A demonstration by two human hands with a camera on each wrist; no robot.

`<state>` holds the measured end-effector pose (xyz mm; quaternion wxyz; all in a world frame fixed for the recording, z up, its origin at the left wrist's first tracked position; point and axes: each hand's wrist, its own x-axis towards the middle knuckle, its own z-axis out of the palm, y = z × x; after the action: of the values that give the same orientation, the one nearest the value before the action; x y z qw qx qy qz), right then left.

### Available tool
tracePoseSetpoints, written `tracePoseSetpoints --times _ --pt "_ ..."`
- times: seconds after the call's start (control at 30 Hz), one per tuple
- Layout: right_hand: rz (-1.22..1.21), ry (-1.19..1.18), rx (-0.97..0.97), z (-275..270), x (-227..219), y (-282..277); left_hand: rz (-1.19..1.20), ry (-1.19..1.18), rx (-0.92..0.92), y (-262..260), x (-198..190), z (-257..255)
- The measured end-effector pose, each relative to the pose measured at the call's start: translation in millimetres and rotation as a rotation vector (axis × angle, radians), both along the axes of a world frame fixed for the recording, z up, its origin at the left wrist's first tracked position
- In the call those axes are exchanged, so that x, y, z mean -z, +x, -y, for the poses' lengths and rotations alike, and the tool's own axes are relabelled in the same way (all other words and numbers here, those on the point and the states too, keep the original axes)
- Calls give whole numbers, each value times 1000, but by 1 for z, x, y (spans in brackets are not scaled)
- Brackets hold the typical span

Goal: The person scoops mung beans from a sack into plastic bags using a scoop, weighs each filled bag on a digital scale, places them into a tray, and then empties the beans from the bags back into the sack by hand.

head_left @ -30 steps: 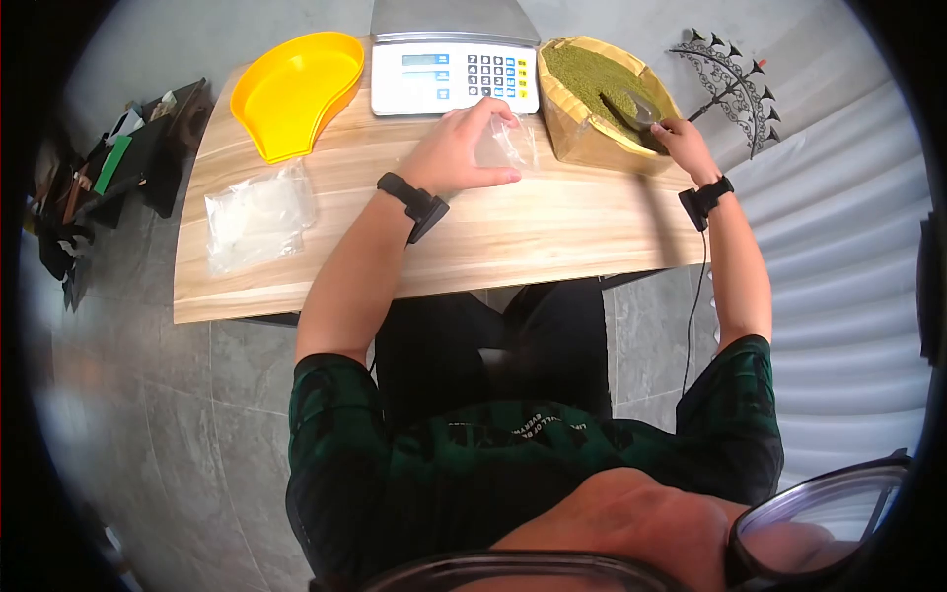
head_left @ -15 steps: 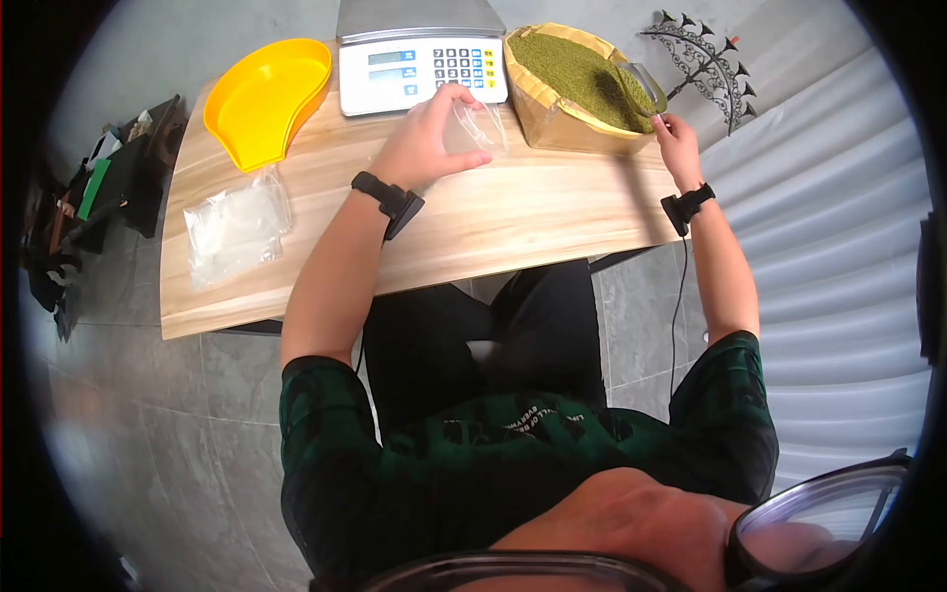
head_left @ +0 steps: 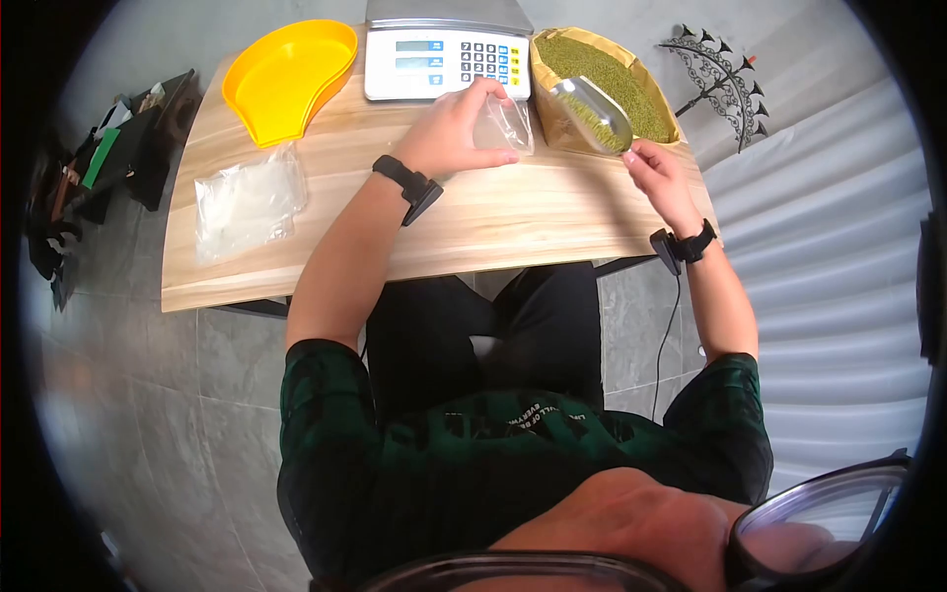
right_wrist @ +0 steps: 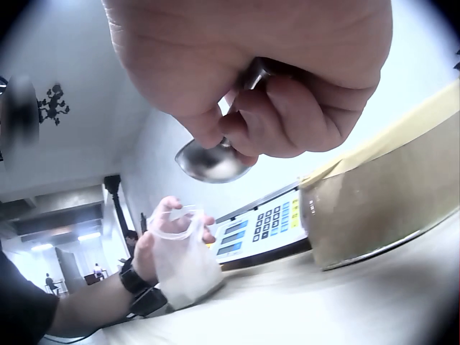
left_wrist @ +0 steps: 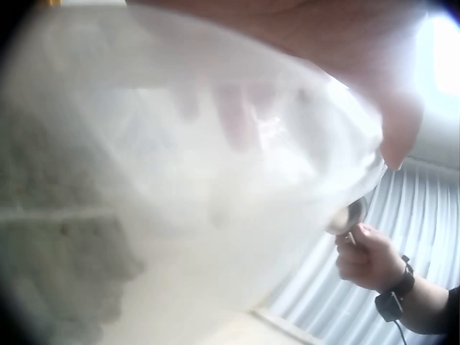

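My left hand [head_left: 449, 136] holds a clear plastic bag [head_left: 510, 128] by its mouth, thumb and fingers spread round it in front of the scale. In the right wrist view the bag [right_wrist: 183, 259] stands upright with its round mouth gaping. My right hand [head_left: 663, 178] grips a metal scoop [head_left: 617, 116] by its handle, fingers curled round it in the right wrist view. Green granules [head_left: 592, 123] lie in the scoop, which is over the front edge of a brown paper sack [head_left: 554, 128]. More of the granules [head_left: 631, 89] fill the sack.
A white digital scale [head_left: 449, 67] stands at the back of the wooden table [head_left: 473, 227]. Left of it lies a yellow scoop-shaped tray [head_left: 291, 79], with flat clear plastic bags [head_left: 247, 207] nearer me. Beyond the sack is a black ornate metal stand [head_left: 730, 84]; a white curtain [head_left: 819, 326] hangs at right.
My right hand has lifted the scoop out of the granules, loaded, and moved it left to the sack's front edge. The left hand keeps its hold on the plastic bag.
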<state>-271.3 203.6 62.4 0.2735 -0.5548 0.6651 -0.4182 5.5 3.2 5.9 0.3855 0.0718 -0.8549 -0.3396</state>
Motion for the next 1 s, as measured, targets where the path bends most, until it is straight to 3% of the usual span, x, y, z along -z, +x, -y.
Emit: tracePoseSetpoints --times 0.1,0.23,0.67,1.0 --pt "-108 50 -127 -3 1 19 23 -27 -16 0 1 0" --pt "-212 121 -149 5 -3 31 54 -65 -40 1 -1 -2" --pt "-840 252 -325 49 -96 85 92 -15 -76 3 0 -3" --pt "-880 307 -312 52 -99 92 28 -10 -82 3 2 -3"
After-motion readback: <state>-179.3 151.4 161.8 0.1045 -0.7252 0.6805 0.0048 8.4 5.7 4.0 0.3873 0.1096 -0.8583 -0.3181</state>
